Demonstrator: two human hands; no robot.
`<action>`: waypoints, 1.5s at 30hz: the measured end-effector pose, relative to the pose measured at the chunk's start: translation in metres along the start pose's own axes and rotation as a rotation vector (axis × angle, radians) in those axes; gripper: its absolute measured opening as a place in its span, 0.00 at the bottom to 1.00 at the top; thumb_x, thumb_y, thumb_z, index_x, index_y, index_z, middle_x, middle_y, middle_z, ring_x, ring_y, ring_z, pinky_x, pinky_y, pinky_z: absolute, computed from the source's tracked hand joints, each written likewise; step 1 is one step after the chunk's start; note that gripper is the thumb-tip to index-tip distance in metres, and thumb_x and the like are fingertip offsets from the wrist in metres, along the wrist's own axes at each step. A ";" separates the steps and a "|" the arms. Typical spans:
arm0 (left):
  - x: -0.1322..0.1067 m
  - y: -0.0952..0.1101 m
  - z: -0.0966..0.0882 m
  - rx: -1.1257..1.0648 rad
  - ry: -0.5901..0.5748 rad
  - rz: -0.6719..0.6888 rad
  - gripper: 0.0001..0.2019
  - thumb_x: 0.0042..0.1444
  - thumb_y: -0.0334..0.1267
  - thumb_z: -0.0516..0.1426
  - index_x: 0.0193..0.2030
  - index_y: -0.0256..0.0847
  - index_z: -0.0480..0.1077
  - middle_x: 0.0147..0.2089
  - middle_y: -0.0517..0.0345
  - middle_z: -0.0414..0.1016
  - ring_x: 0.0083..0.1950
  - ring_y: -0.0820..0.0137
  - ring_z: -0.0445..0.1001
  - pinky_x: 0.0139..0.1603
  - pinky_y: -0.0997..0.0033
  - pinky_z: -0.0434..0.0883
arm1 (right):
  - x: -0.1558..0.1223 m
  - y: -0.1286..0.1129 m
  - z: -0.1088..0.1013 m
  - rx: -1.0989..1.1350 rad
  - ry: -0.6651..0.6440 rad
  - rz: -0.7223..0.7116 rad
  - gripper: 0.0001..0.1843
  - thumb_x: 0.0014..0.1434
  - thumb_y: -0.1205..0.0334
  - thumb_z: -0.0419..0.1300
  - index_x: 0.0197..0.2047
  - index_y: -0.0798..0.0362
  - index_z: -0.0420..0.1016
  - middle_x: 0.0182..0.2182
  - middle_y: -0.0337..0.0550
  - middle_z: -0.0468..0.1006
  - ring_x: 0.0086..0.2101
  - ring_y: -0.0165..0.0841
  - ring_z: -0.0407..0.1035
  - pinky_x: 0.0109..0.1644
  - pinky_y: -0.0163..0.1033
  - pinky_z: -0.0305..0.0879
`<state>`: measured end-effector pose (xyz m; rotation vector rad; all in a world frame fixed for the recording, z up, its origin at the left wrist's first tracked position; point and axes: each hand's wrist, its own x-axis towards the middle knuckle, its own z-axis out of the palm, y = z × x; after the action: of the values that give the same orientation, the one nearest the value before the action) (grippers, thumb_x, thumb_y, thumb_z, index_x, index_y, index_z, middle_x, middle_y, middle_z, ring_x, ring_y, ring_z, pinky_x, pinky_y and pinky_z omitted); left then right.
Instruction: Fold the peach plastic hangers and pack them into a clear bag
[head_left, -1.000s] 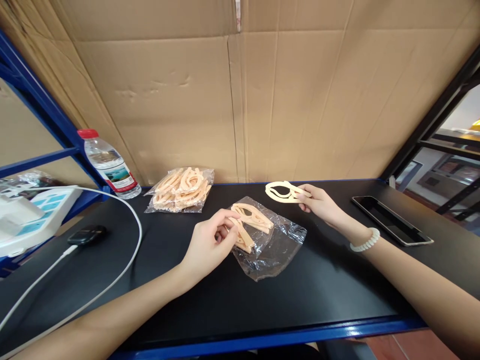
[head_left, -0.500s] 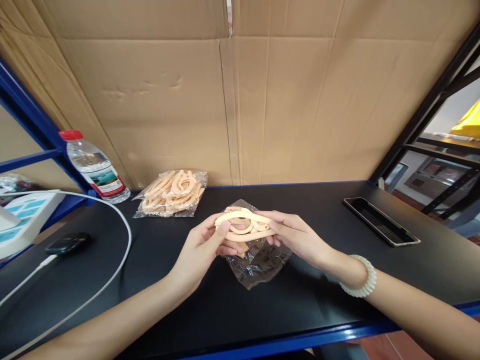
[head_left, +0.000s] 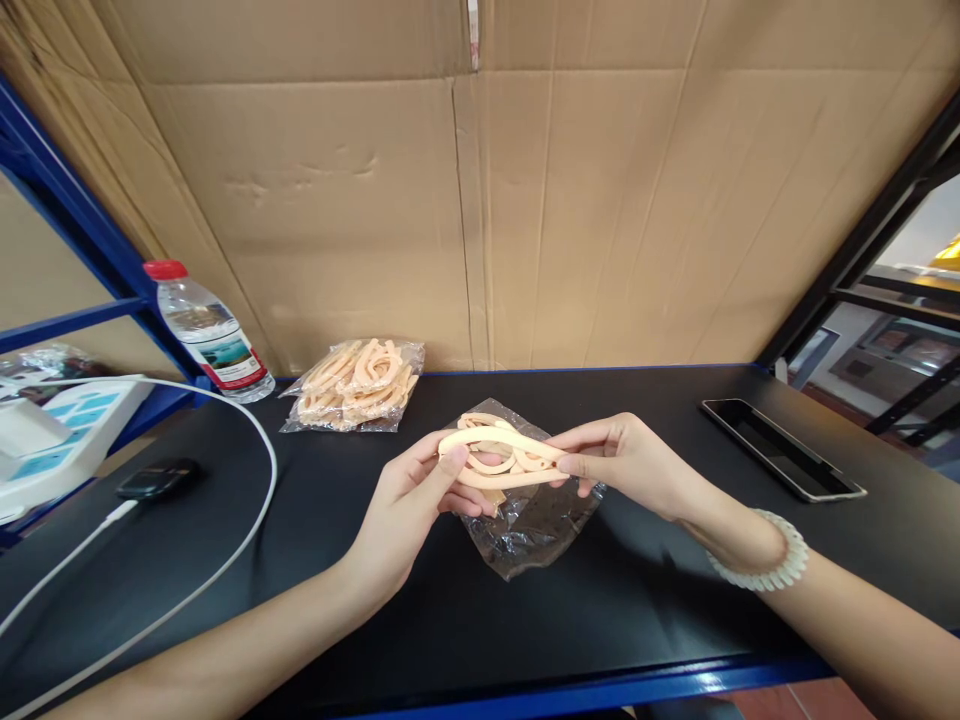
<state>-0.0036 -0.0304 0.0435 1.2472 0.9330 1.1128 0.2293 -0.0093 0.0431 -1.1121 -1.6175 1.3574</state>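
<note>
A peach-coloured looped piece [head_left: 504,440], soft-looking and bent into a long oval, is held level above the table. My left hand [head_left: 409,495] grips its left end, thumb on top and fingers curled underneath. At the right end, my right hand [head_left: 630,462] pinches it between thumb and fingers. Below the loop lies a clear plastic bag [head_left: 525,545], partly covered by my hands. More peach pieces show through and behind the held loop; which of them are in the bag I cannot tell.
Behind to the left lie clear packets of peach loops [head_left: 352,388], beside a red-capped water bottle [head_left: 214,335]. A white power strip [head_left: 112,410], a white cable [head_left: 271,470] and a small black device [head_left: 157,478] are at left. A phone [head_left: 780,450] lies at right. Cardboard [head_left: 337,220] stands behind.
The whole view has shifted slightly, so most things sit further right. My right hand has moved a little away from my left and its wrist is raised; both still hold the loop.
</note>
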 end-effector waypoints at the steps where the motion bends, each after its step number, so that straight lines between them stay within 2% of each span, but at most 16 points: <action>1: 0.000 0.000 0.000 0.020 -0.006 0.003 0.16 0.62 0.45 0.56 0.49 0.33 0.69 0.41 0.49 0.78 0.29 0.73 0.78 0.31 0.77 0.75 | 0.000 0.000 0.000 0.014 0.003 0.011 0.15 0.49 0.57 0.69 0.40 0.52 0.83 0.31 0.44 0.83 0.30 0.33 0.76 0.29 0.34 0.71; 5: 0.003 -0.004 -0.002 0.160 0.039 0.060 0.20 0.60 0.43 0.57 0.55 0.38 0.60 0.47 0.50 0.74 0.30 0.71 0.79 0.32 0.70 0.77 | 0.000 -0.005 -0.009 0.030 0.024 0.040 0.14 0.47 0.57 0.70 0.38 0.53 0.83 0.32 0.44 0.83 0.30 0.32 0.77 0.33 0.35 0.74; 8: 0.002 -0.013 -0.005 0.466 0.086 0.239 0.17 0.58 0.37 0.58 0.52 0.43 0.58 0.47 0.54 0.71 0.29 0.73 0.76 0.28 0.71 0.74 | -0.002 -0.013 -0.031 0.039 0.083 0.074 0.17 0.45 0.56 0.72 0.37 0.55 0.80 0.31 0.45 0.83 0.29 0.32 0.77 0.35 0.36 0.76; 10: -0.001 -0.018 -0.006 0.740 0.014 0.425 0.11 0.58 0.32 0.56 0.46 0.42 0.62 0.40 0.58 0.70 0.30 0.73 0.73 0.29 0.72 0.72 | -0.004 -0.019 -0.051 0.062 0.099 0.110 0.17 0.44 0.57 0.73 0.36 0.55 0.77 0.28 0.43 0.82 0.28 0.32 0.77 0.35 0.35 0.76; 12: -0.006 -0.021 -0.004 0.935 -0.108 0.603 0.07 0.58 0.29 0.55 0.43 0.41 0.66 0.36 0.58 0.70 0.33 0.72 0.71 0.33 0.71 0.71 | -0.007 -0.023 -0.069 0.079 0.077 0.143 0.17 0.43 0.58 0.74 0.34 0.55 0.74 0.26 0.41 0.81 0.28 0.31 0.77 0.34 0.34 0.76; 15: -0.014 -0.019 0.001 1.068 -0.249 0.772 0.07 0.60 0.29 0.54 0.43 0.39 0.70 0.40 0.52 0.71 0.39 0.68 0.70 0.39 0.66 0.72 | -0.014 -0.026 -0.086 0.056 0.011 0.179 0.15 0.45 0.60 0.73 0.31 0.55 0.72 0.27 0.41 0.80 0.28 0.30 0.77 0.32 0.30 0.75; 18: -0.020 -0.018 0.006 1.208 -0.275 0.850 0.10 0.60 0.34 0.55 0.47 0.36 0.72 0.47 0.44 0.72 0.43 0.62 0.70 0.42 0.59 0.73 | -0.026 -0.023 -0.088 0.057 -0.006 0.204 0.14 0.47 0.60 0.72 0.31 0.55 0.72 0.26 0.41 0.80 0.27 0.29 0.76 0.30 0.28 0.73; 21: -0.025 -0.020 0.010 1.336 -0.283 0.881 0.16 0.60 0.40 0.56 0.51 0.34 0.72 0.55 0.38 0.70 0.47 0.55 0.71 0.45 0.53 0.73 | -0.045 -0.013 -0.080 0.102 -0.010 0.266 0.13 0.48 0.61 0.72 0.29 0.55 0.71 0.25 0.41 0.79 0.26 0.27 0.75 0.28 0.26 0.71; 25: -0.029 -0.026 0.013 1.444 -0.284 0.886 0.21 0.61 0.43 0.54 0.54 0.27 0.71 0.63 0.33 0.65 0.53 0.51 0.70 0.50 0.51 0.72 | -0.072 0.002 -0.066 0.169 0.013 0.373 0.15 0.44 0.63 0.73 0.27 0.54 0.70 0.24 0.38 0.78 0.26 0.27 0.74 0.28 0.25 0.71; 30: -0.029 -0.031 0.014 1.529 -0.256 0.869 0.27 0.62 0.43 0.52 0.60 0.22 0.65 0.64 0.35 0.65 0.55 0.50 0.68 0.53 0.52 0.70 | -0.084 0.010 -0.048 0.197 0.104 0.410 0.15 0.49 0.55 0.71 0.30 0.54 0.70 0.27 0.40 0.79 0.28 0.26 0.73 0.30 0.25 0.71; 33: -0.028 -0.032 0.016 1.539 -0.204 0.874 0.29 0.62 0.41 0.52 0.64 0.22 0.59 0.67 0.38 0.61 0.57 0.51 0.66 0.55 0.52 0.67 | -0.080 0.009 -0.031 0.186 0.138 0.374 0.16 0.49 0.53 0.70 0.31 0.55 0.71 0.27 0.41 0.79 0.29 0.27 0.73 0.30 0.25 0.71; 37: -0.028 -0.032 0.017 1.541 -0.162 0.850 0.30 0.62 0.43 0.52 0.66 0.24 0.57 0.69 0.40 0.57 0.60 0.51 0.63 0.56 0.52 0.64 | -0.065 0.005 -0.001 0.220 0.178 0.315 0.18 0.46 0.52 0.72 0.32 0.55 0.72 0.29 0.41 0.79 0.31 0.30 0.75 0.33 0.28 0.73; 41: -0.030 -0.033 0.018 1.519 -0.151 0.826 0.31 0.61 0.43 0.52 0.67 0.25 0.56 0.70 0.42 0.55 0.61 0.51 0.62 0.57 0.52 0.63 | -0.042 0.008 0.028 0.294 0.206 0.216 0.18 0.44 0.54 0.73 0.32 0.55 0.73 0.28 0.41 0.79 0.31 0.31 0.76 0.36 0.33 0.75; 45: -0.031 -0.032 0.019 1.488 -0.159 0.820 0.32 0.60 0.43 0.53 0.66 0.25 0.56 0.70 0.40 0.56 0.61 0.50 0.62 0.57 0.51 0.62 | -0.013 0.016 0.049 0.364 0.236 0.122 0.17 0.43 0.55 0.72 0.32 0.55 0.74 0.29 0.40 0.79 0.31 0.33 0.76 0.39 0.38 0.77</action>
<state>0.0114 -0.0642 0.0123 3.0770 1.1578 0.7531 0.1916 -0.0377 0.0190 -1.1127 -1.0965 1.4659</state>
